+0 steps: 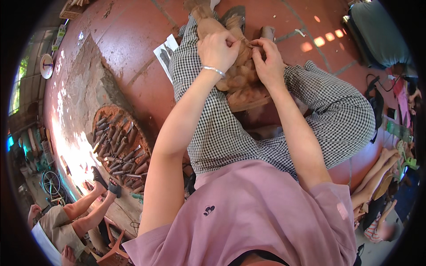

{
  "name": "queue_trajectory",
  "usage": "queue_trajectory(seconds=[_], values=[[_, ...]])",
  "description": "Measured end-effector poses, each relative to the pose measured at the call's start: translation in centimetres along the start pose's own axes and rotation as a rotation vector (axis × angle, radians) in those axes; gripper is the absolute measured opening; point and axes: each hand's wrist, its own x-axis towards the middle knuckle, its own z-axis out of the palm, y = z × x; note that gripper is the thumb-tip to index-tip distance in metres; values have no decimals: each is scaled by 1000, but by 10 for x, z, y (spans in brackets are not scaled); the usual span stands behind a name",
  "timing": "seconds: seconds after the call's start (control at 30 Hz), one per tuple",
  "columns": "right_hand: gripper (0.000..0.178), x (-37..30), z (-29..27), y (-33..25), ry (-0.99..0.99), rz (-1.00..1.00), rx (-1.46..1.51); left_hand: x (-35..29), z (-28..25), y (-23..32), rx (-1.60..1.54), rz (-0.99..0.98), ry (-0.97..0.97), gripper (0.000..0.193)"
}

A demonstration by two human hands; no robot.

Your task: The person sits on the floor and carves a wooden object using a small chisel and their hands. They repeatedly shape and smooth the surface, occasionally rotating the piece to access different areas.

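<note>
The wood carving (240, 79) is between the person's legs, with checked trousers (341, 108) on both sides of it. The left hand (218, 50) and the right hand (269, 62) meet over it, each with its thumb and finger close together. They may be pinching something thin, but the tips are too small to tell. If they do have a little bit there, it could drop when the tips part. Neither palm seems to grip the wood, so it could rock if a knee bumps it. Rough wood could poke a fingertip. The shiny band (214, 70) on the left wrist could scratch the wood if it rubs. Off to the left, another person's sandal (114, 189) is near the carving tools (119, 142), so a careless step could hurt a toe.
</note>
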Motion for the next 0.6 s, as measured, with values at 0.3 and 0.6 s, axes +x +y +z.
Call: queue_trajectory(seconds=[0.3,0.6], values=[[20,2,1,-2,-5,-7,20,13,6,12,123,-92,-67,19],[21,0,-1,-8,-36,77,9,11,2,13,105,-69,-45,14]])
